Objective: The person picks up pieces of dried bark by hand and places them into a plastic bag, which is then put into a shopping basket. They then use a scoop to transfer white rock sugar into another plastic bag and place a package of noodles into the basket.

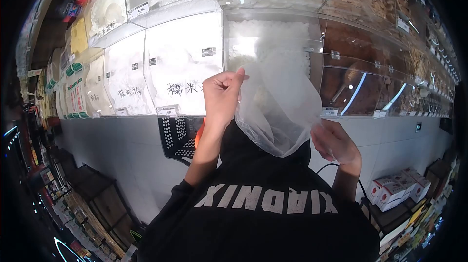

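A clear plastic bag (280, 116) hangs spread between my two hands, in front of my chest. My left hand (225, 89) pinches its upper left edge, thumb and fingers pressed together. On the right side, my right hand (333, 139) is closed on the bag's lower right part. Small white lumps, seen partly through the plastic, lie in the open bin (268, 28) behind the bag. Whether anything is inside the bag, I cannot tell.
Bins of white powder (178, 57) with handwritten labels stand to the left. Brown goods with a scoop (347, 84) lie in bins to the right. A black basket (176, 138) is below the shelf; white-and-red boxes (397, 190) sit at lower right.
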{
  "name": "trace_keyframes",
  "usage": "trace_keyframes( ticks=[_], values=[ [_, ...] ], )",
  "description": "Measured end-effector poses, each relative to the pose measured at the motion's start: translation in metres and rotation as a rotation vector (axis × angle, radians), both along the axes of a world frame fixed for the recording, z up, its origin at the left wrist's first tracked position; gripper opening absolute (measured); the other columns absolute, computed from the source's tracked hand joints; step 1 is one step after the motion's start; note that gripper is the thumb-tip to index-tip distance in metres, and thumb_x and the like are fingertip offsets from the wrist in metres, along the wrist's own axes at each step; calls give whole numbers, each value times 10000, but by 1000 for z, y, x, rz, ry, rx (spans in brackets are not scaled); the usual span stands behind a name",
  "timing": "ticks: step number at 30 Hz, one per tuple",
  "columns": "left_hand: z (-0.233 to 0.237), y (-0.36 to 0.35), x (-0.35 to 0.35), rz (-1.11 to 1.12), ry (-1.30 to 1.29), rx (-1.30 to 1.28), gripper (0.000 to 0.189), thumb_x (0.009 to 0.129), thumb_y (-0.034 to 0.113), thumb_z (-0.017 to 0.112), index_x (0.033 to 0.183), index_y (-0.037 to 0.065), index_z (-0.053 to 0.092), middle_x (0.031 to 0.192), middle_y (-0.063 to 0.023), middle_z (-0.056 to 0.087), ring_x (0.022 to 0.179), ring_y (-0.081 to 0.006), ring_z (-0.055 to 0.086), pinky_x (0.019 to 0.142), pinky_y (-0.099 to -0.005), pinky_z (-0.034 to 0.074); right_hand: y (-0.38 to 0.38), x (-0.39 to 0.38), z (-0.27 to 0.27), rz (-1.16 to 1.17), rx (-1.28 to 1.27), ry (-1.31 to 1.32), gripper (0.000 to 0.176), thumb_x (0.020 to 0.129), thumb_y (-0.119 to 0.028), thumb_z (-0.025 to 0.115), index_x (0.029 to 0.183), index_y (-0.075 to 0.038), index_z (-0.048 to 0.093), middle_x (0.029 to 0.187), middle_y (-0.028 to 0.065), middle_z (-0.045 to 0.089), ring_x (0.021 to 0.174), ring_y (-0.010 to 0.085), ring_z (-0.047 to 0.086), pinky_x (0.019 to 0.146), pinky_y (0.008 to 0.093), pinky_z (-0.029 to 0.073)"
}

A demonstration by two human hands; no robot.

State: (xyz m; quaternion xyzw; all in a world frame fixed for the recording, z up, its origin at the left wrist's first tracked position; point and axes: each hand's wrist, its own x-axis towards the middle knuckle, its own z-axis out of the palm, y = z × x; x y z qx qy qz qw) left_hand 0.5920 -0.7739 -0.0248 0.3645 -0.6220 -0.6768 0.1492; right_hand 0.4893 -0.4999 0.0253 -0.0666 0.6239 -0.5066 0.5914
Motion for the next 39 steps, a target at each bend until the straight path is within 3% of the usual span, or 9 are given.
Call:
trace_keyframes(
  ticks=[6, 9, 11, 12, 14, 27, 32, 34, 39],
  values=[
    [2, -1, -3, 7, 51, 53, 241, 995, 145, 629, 896, -46, 738, 481, 65, 435, 394, -9, 337, 376, -219, 244, -9, 0, 3, 232, 141, 41, 326, 1033, -314, 514, 854, -43, 532, 586, -20, 456, 457, 46, 417, 439, 216, 309],
    [0, 2, -2, -15, 74, 75, 215, 995, 96, 603, 907, -50, 734, 495, 65, 443, 418, -6, 343, 399, -211, 283, -19, 2, -25, 422, 199, 304, 338, 1010, -306, 534, 856, -5, 547, 599, 62, 544, 482, 139, 537, 467, 302, 395],
    [-2, 5, -2, -34, 91, 83, 211, 995, 83, 594, 911, -52, 733, 499, 69, 437, 429, -3, 338, 409, -206, 289, -34, 11, -47, 523, 149, 876, 345, 976, -298, 565, 854, 24, 573, 654, 169, 624, 550, 291, 639, 553, 411, 482],
    [-5, 6, -1, -50, 114, 56, 234, 1003, 128, 605, 908, -40, 739, 486, 75, 424, 409, -4, 339, 391, -210, 258, -45, 17, -48, 519, 147, 877, 345, 976, -298, 565, 854, 24, 573, 654, 169, 624, 550, 291, 639, 553, 411, 482],
    [-3, 6, 0, -67, 137, 28, 260, 1010, 172, 617, 905, -28, 745, 473, 81, 410, 388, -4, 340, 373, -213, 227, -67, 28, -49, 588, 356, 1161, 308, 942, -275, 597, 851, 20, 603, 701, 208, 655, 663, 370, 678, 629, 465, 521],
    [-4, 3, 10, 38, 102, 50, 238, 1005, 149, 627, 910, -34, 745, 494, 96, 401, 414, 2, 312, 402, -211, 213, -65, 13, -27, 591, 412, 1212, 377, 934, -359, 613, 840, 6, 623, 706, 200, 651, 715, 402, 653, 670, 460, 506],
    [-4, -6, 20, 95, 73, 55, 245, 1004, 164, 632, 915, -33, 748, 499, 98, 393, 429, -4, 288, 417, -222, 200, 11, -40, 13, 444, 191, 734, 270, 958, -244, 636, 847, 2, 629, 542, 53, 526, 477, 143, 535, 469, 313, 388],
    [-3, -8, 24, 113, 2, 1, 256, 1005, 172, 630, 915, -36, 749, 503, 95, 391, 441, -9, 279, 434, -228, 197, 46, -52, -3, 33, 92, 367, 245, 983, -233, 617, 862, -21, 639, 534, -22, 455, 450, 32, 402, 418, 231, 287],
    [1, -10, 34, 105, -67, -33, 262, 1004, 175, 630, 913, -40, 749, 509, 88, 382, 455, -13, 279, 451, -228, 197, 41, -49, -82, -93, 380, 380, 334, 997, -312, 584, 839, -19, 613, 557, -17, 459, 440, 51, 391, 410, 256, 284]
  ],
)
